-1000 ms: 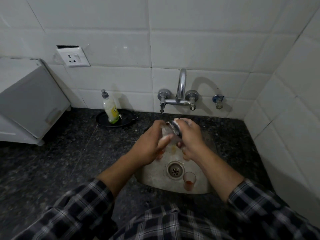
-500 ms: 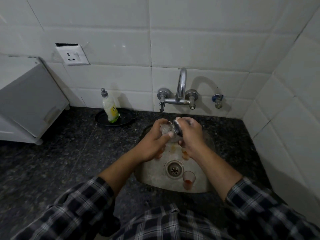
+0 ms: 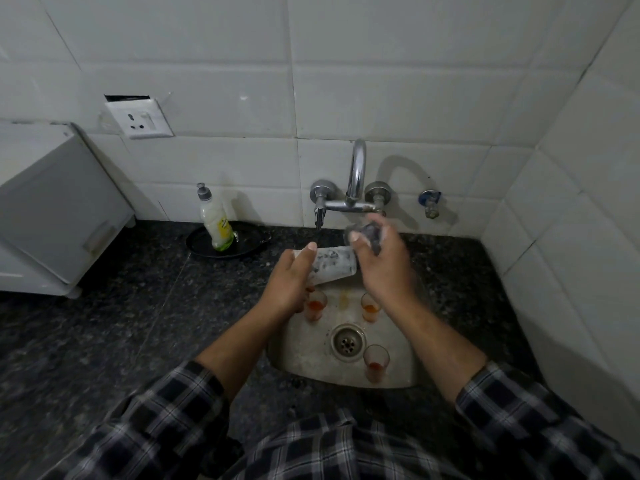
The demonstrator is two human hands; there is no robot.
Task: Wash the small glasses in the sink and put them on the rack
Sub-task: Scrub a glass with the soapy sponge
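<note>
Over the steel sink [image 3: 301, 344], my left hand [image 3: 287, 289] grips a soapy clear glass [image 3: 334, 265] lying on its side, mouth pointing right. Just right of the glass's mouth and slightly higher, below the tap [image 3: 356, 174], my right hand [image 3: 384, 268] holds a dark foamy scrubber [image 3: 369, 235]. Three small glasses with orange residue stand in the sink: one by my left wrist [image 3: 316, 305], one under my right hand [image 3: 370, 307], one right of the drain near the front [image 3: 376, 362].
A dish soap bottle [image 3: 214, 223] stands on a black plate [image 3: 197, 242] left of the tap. A white box-like unit [image 3: 59, 216] sits at the far left on the dark granite counter [image 3: 121, 323]. Tiled walls close off the back and right.
My hands have come apart: the right hand has drawn the scrubber off the glass, up towards the tap. The glass now lies flatter, and two more small glasses show beneath my hands.
</note>
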